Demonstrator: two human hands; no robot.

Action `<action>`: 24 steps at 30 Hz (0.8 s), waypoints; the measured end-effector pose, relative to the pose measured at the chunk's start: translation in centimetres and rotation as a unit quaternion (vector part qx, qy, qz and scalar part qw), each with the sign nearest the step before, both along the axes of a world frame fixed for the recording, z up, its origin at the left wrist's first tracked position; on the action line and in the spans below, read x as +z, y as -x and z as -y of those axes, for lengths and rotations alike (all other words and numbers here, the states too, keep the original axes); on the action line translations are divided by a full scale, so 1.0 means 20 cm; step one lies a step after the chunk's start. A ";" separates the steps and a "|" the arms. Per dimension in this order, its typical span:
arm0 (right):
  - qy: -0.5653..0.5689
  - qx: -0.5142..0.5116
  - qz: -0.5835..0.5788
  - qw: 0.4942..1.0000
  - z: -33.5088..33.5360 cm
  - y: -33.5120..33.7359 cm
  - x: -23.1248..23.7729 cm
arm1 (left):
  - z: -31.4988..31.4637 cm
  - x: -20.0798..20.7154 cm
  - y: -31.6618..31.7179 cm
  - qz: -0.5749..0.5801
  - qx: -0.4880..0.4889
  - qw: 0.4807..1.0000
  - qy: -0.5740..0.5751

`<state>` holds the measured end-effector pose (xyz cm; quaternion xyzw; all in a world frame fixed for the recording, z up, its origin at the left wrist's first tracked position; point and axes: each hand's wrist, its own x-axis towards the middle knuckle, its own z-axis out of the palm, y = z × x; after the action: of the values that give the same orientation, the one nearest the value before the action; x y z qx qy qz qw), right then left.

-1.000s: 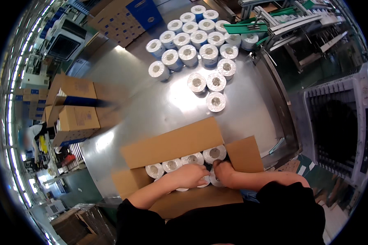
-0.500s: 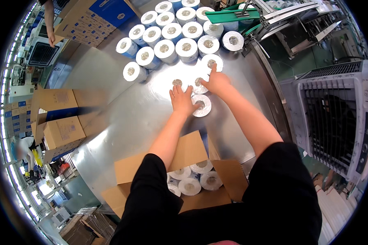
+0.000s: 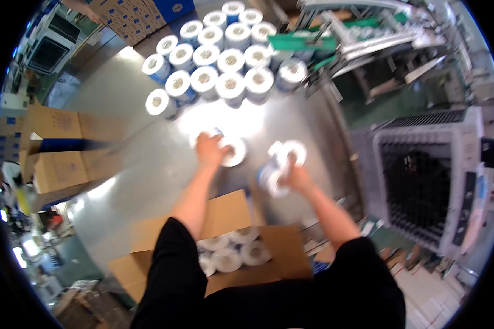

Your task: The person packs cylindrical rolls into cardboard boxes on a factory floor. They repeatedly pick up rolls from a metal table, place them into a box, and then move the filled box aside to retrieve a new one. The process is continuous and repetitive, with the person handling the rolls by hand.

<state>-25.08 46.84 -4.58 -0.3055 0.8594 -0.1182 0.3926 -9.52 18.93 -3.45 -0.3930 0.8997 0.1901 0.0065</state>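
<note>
My left hand [image 3: 209,149] grips a white roll [image 3: 234,152] that rests on the shiny metal table [image 3: 132,164]; a second roll shows blurred just behind the hand. My right hand [image 3: 291,174] holds two white rolls [image 3: 280,167] tilted above the table. Below my arms an open cardboard box [image 3: 233,211] holds several white rolls [image 3: 233,253]. A cluster of upright white rolls with blue wrapping [image 3: 219,60] stands at the far side of the table.
Cardboard boxes [image 3: 55,148] sit at the table's left edge. A green conveyor machine [image 3: 335,38] stands at the back right. A white cage-like unit [image 3: 422,186] is on the right. More stacked cartons [image 3: 132,16] lie far left.
Both hands have closed on rolls and drawn back toward the box. The right hand has lifted its rolls off the table; the view has tilted slightly down.
</note>
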 end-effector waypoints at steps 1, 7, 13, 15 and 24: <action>0.046 0.036 -0.061 0.996 -0.25 -0.06 -0.19 | 0.04 0.05 0.02 -0.023 0.036 0.998 -0.042; 0.134 -0.064 -0.029 0.989 -0.39 -0.17 -0.25 | 0.23 0.91 -0.30 -0.264 0.156 0.925 -0.225; 0.135 -0.158 -0.047 0.977 -0.13 -0.01 0.47 | -0.15 1.67 -1.25 -0.310 0.175 0.803 -0.478; 0.310 -0.197 -0.043 0.929 -0.02 -0.08 0.90 | -0.34 1.66 -1.58 -0.247 0.250 0.782 -0.515; 0.012 0.474 0.052 0.879 0.32 -1.18 1.87 | -0.58 1.39 -1.97 0.017 -0.170 0.985 0.009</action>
<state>-1.44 40.43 32.76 -0.6744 0.5890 0.0555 0.4419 29.88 30.52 24.34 -0.2378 0.9547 0.1720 0.0502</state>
